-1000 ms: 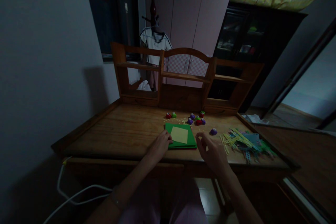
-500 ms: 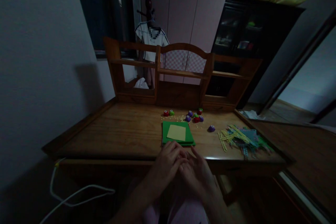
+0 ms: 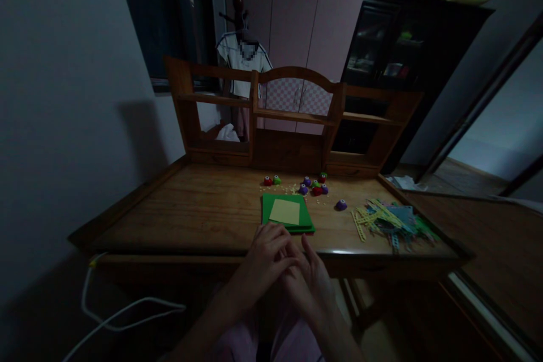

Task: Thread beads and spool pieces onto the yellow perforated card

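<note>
My left hand [image 3: 265, 257] and my right hand [image 3: 307, 285] meet just in front of the desk's near edge. The left one's fingers curl over the fingers of the right, whose thumb points up and apart. Part of the right fingers is hidden beneath the left. No object shows in either hand. Just beyond them lies a stack of green sheets [image 3: 304, 222], with a pale yellow square of paper [image 3: 285, 212] on top. My left fingertips overlap the stack's near edge in the view; whether they touch it I cannot tell.
The wooden desk [image 3: 190, 209] holds several small red, green and purple toy-like pieces [image 3: 317, 191], one purple piece [image 3: 341, 205] apart, and pale scattered bits. A heap of yellow, blue and green plastic strips [image 3: 392, 220] lies right. A white cable [image 3: 131, 306] hangs at lower left.
Both hands stay together but shift against each other. The left fingers now lie further over the right hand, and the right fingers look more stretched out.
</note>
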Demonstrator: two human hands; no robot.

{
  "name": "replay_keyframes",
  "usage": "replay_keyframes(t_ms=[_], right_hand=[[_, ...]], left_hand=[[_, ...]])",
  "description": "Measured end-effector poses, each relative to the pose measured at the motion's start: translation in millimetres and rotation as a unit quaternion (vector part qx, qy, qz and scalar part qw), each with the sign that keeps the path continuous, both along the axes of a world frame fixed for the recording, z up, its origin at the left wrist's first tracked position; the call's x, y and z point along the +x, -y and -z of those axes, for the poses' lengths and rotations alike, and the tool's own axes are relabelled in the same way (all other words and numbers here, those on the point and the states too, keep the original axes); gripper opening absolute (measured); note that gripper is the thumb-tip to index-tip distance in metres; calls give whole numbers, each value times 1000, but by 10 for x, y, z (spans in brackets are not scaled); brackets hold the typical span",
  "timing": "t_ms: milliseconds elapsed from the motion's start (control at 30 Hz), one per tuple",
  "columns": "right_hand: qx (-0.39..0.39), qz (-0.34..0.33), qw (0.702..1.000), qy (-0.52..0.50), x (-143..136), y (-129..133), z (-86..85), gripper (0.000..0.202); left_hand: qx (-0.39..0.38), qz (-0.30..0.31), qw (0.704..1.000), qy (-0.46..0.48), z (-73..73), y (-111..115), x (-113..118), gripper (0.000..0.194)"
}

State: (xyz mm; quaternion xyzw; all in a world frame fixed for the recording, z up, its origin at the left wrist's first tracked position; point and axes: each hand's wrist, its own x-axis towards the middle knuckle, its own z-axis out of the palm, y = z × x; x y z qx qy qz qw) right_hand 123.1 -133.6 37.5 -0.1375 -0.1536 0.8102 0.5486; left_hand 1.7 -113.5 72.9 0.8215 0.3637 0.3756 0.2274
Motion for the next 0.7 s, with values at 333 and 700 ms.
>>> replay_keyframes(t_ms=[333, 700], right_hand=[[52, 10, 999, 13, -50, -10, 65, 36], [177, 204, 947, 171, 900, -260, -481, 51]], left_hand=[[10, -6, 999, 30, -43, 30, -31, 12], [-37, -94, 991, 86, 350, 111, -360, 15]])
